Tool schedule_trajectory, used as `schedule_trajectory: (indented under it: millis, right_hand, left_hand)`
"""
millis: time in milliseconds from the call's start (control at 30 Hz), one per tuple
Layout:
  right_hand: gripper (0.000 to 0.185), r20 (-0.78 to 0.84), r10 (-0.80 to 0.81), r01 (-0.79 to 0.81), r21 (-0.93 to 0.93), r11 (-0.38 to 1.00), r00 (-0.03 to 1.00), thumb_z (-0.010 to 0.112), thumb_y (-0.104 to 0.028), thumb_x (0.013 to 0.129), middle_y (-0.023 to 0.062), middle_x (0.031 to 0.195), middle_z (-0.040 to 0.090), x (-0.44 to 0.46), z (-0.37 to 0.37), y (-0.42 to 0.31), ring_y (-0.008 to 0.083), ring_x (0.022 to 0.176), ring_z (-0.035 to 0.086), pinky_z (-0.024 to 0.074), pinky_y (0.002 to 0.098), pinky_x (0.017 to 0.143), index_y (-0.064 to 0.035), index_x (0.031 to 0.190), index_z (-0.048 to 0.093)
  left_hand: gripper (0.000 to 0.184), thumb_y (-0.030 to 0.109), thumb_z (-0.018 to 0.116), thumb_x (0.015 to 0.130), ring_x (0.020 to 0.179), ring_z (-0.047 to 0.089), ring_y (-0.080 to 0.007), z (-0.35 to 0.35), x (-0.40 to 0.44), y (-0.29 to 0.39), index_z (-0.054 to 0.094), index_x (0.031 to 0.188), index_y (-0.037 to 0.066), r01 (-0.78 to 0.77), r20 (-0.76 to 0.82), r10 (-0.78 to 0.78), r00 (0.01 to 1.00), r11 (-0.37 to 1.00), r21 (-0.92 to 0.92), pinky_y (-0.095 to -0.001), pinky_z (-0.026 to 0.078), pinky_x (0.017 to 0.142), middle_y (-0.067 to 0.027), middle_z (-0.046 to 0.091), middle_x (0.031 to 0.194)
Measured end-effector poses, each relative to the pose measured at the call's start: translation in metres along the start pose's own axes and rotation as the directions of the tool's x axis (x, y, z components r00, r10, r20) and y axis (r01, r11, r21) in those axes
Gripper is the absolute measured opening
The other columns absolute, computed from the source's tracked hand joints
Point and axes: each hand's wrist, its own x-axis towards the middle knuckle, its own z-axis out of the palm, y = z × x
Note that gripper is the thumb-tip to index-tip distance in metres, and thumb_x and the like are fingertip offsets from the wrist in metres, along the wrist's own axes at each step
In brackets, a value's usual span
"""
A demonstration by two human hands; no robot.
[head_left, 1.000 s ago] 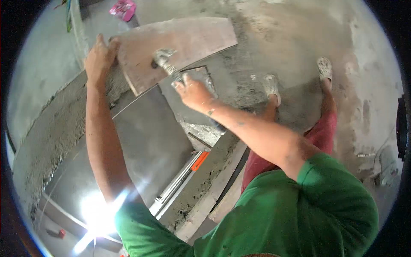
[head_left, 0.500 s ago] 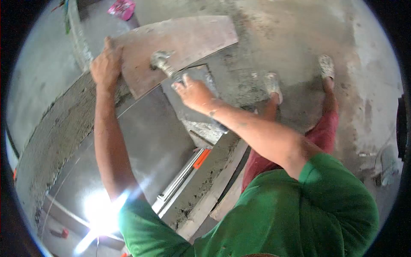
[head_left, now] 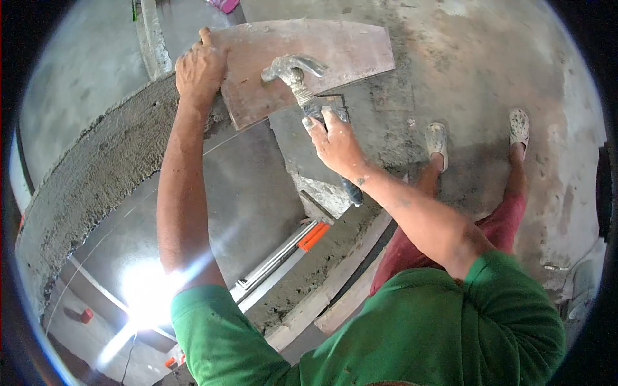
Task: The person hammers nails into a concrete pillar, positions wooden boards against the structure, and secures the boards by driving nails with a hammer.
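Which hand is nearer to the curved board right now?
Left hand: it is right at the left end of the curved board. The right hand is farther off, below the board's lower edge in view, gripping the claw hammer.

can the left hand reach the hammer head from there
Probably yes: the left hand is at one end of the board, and nothing visible blocks the way to the hammer head.

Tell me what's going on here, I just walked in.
A person in a green shirt grips a claw hammer in the right hand, its head in front of a board. The left hand is at one end of that board, beside a rough cement band. Whether the hammer touches the board can't be told from this view. A bright light shines at lower left.
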Motion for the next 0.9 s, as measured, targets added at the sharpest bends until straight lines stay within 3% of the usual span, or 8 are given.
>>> schedule_trajectory:
  millis: [200, 300, 533, 700, 800, 833, 867, 900]
  right_hand:
    - [0.042, -0.188, -0.314, 0.321, 0.010, 0.947, 0.931, 0.059, -0.032, 0.099, 0.0275, 0.068, 0.060, -0.005, 0.020, 0.006, 0.0460, 0.068, 0.065, 0.0483, 0.0452, 0.053, 0.0087, 0.103, 0.053]
    - [0.039, -0.038, -0.163, 0.160, -0.070, 0.985, 0.986, 0.060, -0.030, 0.098, 0.0272, 0.070, 0.061, 0.016, 0.028, 0.002, 0.0468, 0.069, 0.065, 0.0481, 0.0462, 0.054, 0.0080, 0.104, 0.053]
    - [0.036, -0.259, -0.362, 0.379, 0.018, 0.925, 0.896, 0.063, -0.028, 0.096, 0.0300, 0.076, 0.062, -0.004, 0.023, 0.007, 0.0486, 0.075, 0.064, 0.0504, 0.0483, 0.061, 0.0051, 0.097, 0.051]
    - [0.038, -0.049, -0.215, 0.212, -0.055, 0.976, 0.975, 0.061, -0.030, 0.097, 0.0297, 0.077, 0.063, 0.029, 0.019, 0.003, 0.0472, 0.079, 0.066, 0.0512, 0.0496, 0.063, 0.0061, 0.104, 0.053]
    - [0.041, -0.186, -0.331, 0.343, 0.037, 0.938, 0.925, 0.060, -0.033, 0.097, 0.0303, 0.078, 0.064, 0.005, 0.014, 0.004, 0.0465, 0.078, 0.066, 0.0521, 0.0487, 0.064, 0.0068, 0.107, 0.053]
    - [0.043, -0.312, -0.439, 0.440, -0.071, 0.895, 0.843, 0.060, -0.034, 0.097, 0.0302, 0.077, 0.063, -0.001, 0.020, 0.007, 0.0456, 0.076, 0.067, 0.0516, 0.0474, 0.061, 0.0072, 0.109, 0.053]
    - [0.043, -0.310, -0.440, 0.441, -0.072, 0.895, 0.843, 0.060, -0.034, 0.097, 0.0302, 0.077, 0.063, 0.005, 0.028, 0.012, 0.0456, 0.076, 0.067, 0.0516, 0.0474, 0.061, 0.0072, 0.109, 0.053]
    - [0.042, -0.173, -0.329, 0.320, -0.079, 0.944, 0.928, 0.060, -0.033, 0.097, 0.0300, 0.077, 0.063, 0.017, 0.036, 0.016, 0.0463, 0.075, 0.066, 0.0508, 0.0477, 0.060, 0.0068, 0.109, 0.052]
  left_hand:
    - [0.059, 0.047, 0.053, 0.097, 0.090, 0.069, -0.0354, 0.002, 0.000, 0.001, 0.043, 0.133, 0.001, -0.012, -0.009, 0.012, 1.000, 1.000, 0.016, -0.0457, 0.054, 0.075, -0.0203, 0.071, 0.093]
    - [0.058, 0.047, 0.052, 0.097, 0.089, 0.070, -0.0355, 0.004, -0.004, 0.000, 0.044, 0.133, 0.001, -0.019, -0.020, 0.019, 1.000, 1.000, 0.012, -0.0453, 0.054, 0.076, -0.0205, 0.071, 0.093]
    - [0.058, 0.046, 0.053, 0.097, 0.089, 0.070, -0.0357, 0.004, -0.001, -0.001, 0.045, 0.132, 0.001, -0.021, -0.019, 0.021, 1.000, 1.000, 0.012, -0.0452, 0.055, 0.075, -0.0207, 0.071, 0.095]
    - [0.057, 0.045, 0.053, 0.097, 0.089, 0.070, -0.0356, 0.002, 0.001, -0.001, 0.045, 0.134, 0.002, -0.015, -0.045, 0.015, 0.999, 1.000, 0.015, -0.0450, 0.055, 0.075, -0.0204, 0.071, 0.095]
    - [0.057, 0.045, 0.053, 0.097, 0.088, 0.070, -0.0356, 0.007, 0.000, -0.001, 0.045, 0.134, 0.003, -0.014, -0.038, 0.014, 0.999, 1.000, 0.000, -0.0449, 0.055, 0.074, -0.0204, 0.071, 0.094]
    - [0.056, 0.045, 0.053, 0.097, 0.088, 0.070, -0.0356, 0.005, 0.001, -0.001, 0.045, 0.134, 0.003, -0.004, -0.018, 0.004, 1.000, 1.000, -0.007, -0.0450, 0.055, 0.074, -0.0203, 0.071, 0.094]
    - [0.056, 0.045, 0.053, 0.097, 0.088, 0.070, -0.0356, 0.003, 0.001, -0.001, 0.045, 0.134, 0.003, -0.002, -0.018, 0.002, 1.000, 1.000, -0.007, -0.0450, 0.055, 0.074, -0.0203, 0.071, 0.094]
    - [0.057, 0.045, 0.053, 0.097, 0.088, 0.070, -0.0354, 0.001, 0.001, -0.001, 0.045, 0.134, 0.003, -0.011, -0.027, 0.012, 1.000, 1.000, 0.002, -0.0452, 0.055, 0.074, -0.0204, 0.071, 0.095]
